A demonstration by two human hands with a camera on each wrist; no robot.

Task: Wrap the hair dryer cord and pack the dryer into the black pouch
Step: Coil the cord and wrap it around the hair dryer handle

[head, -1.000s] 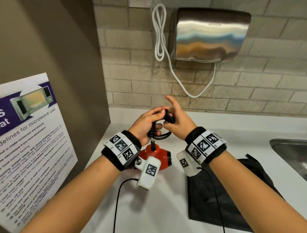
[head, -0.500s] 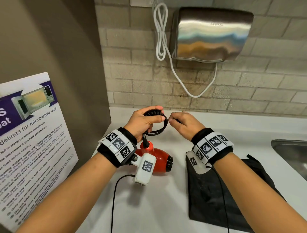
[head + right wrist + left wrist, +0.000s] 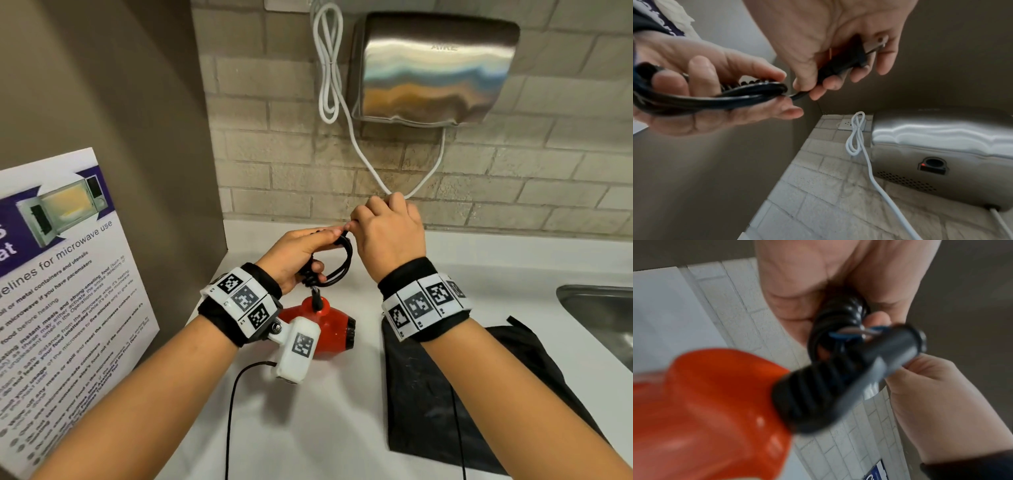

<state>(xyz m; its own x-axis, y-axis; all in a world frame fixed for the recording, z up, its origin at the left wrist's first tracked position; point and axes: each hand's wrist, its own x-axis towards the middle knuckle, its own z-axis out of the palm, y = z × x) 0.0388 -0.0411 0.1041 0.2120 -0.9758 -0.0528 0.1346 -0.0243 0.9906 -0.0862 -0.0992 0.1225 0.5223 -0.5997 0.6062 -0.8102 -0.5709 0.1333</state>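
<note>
The red hair dryer (image 3: 329, 325) (image 3: 705, 410) sits low under my left wrist, its black cord running up into a coil (image 3: 337, 263) (image 3: 725, 97). My left hand (image 3: 298, 250) (image 3: 807, 280) (image 3: 715, 91) grips that coil with curled fingers and thumb. My right hand (image 3: 387, 233) (image 3: 931, 394) (image 3: 838, 40) is just right of the coil and slightly higher. It holds the black plug (image 3: 846, 60) (image 3: 896, 347), prongs pointing away from the coil. The black pouch (image 3: 445, 394) lies flat on the counter under my right forearm.
A steel hand dryer (image 3: 428, 68) with a looped white cable (image 3: 329, 68) hangs on the brick wall behind. A sink (image 3: 603, 315) is at the right. A microwave poster (image 3: 61, 291) leans on the brown panel at left. The counter (image 3: 342, 428) is white.
My right hand has lifted and shifted right from the coil, taking the plug end with it. The left hand has kept hold of the coil. The dryer has hardly moved.
</note>
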